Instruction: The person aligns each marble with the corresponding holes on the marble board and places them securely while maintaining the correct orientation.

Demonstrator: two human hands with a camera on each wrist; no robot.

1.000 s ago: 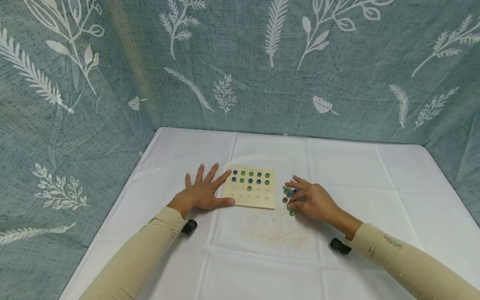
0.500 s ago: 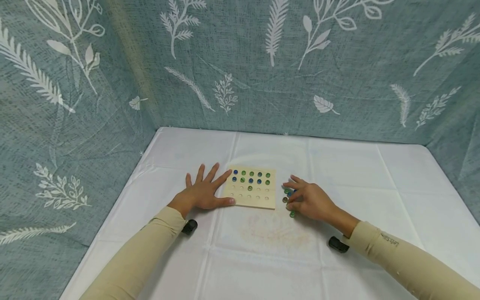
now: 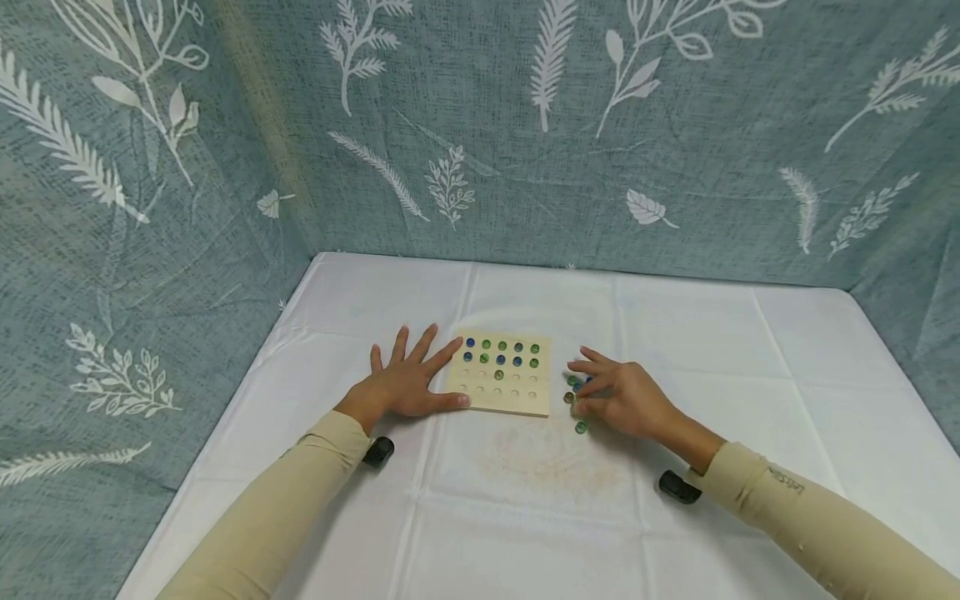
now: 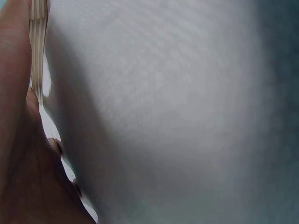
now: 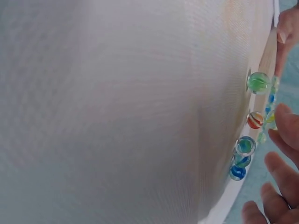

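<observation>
My left hand [image 3: 405, 388] lies spread on the cloth, with its thumb and index finger at the left edge of a pale wooden board [image 3: 525, 386] with rows of round hollows. Blue and green marbles fill the board's two far rows, and a single greenish marble [image 3: 498, 375] sits in the third. Right of the board, my right hand [image 3: 630, 402] pinches a yellow-green marble [image 5: 271, 117] between thumb and index finger, its other fingers held out. Loose by this hand are a green marble [image 5: 258, 82], an orange-red swirled marble [image 5: 255, 120] and several blue and green ones.
A white cloth [image 3: 525, 517] covers the table. Grey-green curtains [image 3: 487, 192] with white leaf prints hang behind and at the sides. Black devices [image 3: 679, 487] sit under both wrists.
My right fingers have closed on a marble among the loose ones and drawn slightly away from the near green marble, which shows more fully. The left hand and board stay put.
</observation>
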